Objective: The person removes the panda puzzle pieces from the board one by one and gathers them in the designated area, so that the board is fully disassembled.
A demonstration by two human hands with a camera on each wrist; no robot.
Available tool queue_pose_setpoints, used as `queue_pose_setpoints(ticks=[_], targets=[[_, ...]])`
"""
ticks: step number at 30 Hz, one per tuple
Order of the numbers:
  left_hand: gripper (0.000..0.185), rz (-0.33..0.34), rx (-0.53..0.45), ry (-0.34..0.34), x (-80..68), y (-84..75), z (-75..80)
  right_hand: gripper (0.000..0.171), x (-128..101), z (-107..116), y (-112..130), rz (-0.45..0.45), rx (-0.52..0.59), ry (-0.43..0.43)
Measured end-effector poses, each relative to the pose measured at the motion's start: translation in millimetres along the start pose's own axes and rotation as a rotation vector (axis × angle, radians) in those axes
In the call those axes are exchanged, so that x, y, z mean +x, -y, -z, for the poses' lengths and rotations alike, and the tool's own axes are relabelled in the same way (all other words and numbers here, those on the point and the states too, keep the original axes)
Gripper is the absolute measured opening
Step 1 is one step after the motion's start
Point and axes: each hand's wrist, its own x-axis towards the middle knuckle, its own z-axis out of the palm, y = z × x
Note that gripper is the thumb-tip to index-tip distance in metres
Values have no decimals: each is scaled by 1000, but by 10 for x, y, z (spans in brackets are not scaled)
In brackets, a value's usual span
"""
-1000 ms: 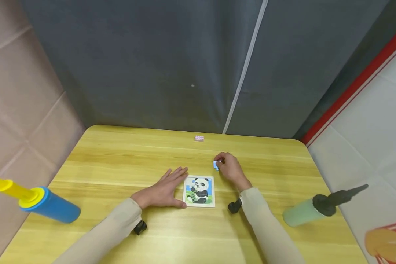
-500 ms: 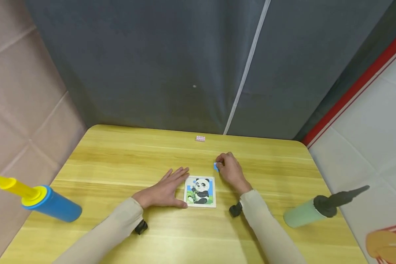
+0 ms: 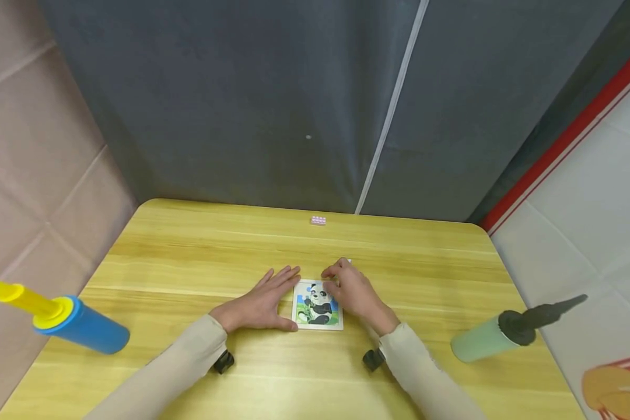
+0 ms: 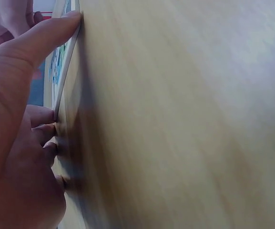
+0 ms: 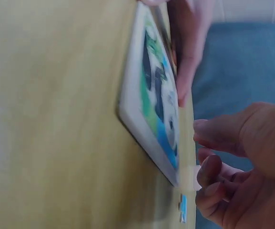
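A small square panda puzzle [image 3: 315,312] lies flat on the yellow wooden table [image 3: 189,262]. My left hand [image 3: 273,297] rests flat on the table, fingers straight, thumb and fingertips touching the puzzle's left edge [image 4: 63,67]. My right hand [image 3: 333,280] hovers over the puzzle's upper right corner with fingers loosely curled. In the right wrist view nothing shows between those fingers [image 5: 208,174], which sit just off the puzzle board [image 5: 151,100]. A small blue and white puzzle piece [image 3: 349,261] lies loose on the table just behind the right hand, also in the right wrist view [image 5: 182,210].
A blue hand pump with a yellow handle [image 3: 79,326] lies at the table's left edge. A pale green pump with a black handle [image 3: 488,341] lies at the right edge. A tiny pink brick [image 3: 318,220] sits near the far edge, below a dark curtain.
My right hand has left the small blue piece on the table and moved left and nearer, over the puzzle's upper right corner. The left hand has stayed put.
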Motion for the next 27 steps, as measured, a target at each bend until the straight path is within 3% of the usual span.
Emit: queue_pose_setpoints(ticks=[5, 18, 27], targets=[[113, -4, 5, 1, -1, 7, -16, 20, -76, -81, 20, 32, -65, 31], [113, -8, 14, 1, -7, -6, -6, 25, -160, -174, 18, 79, -151, -4], [114, -13, 30, -5, 8, 24, -21, 32, -179, -182, 79, 138, -245, 23]])
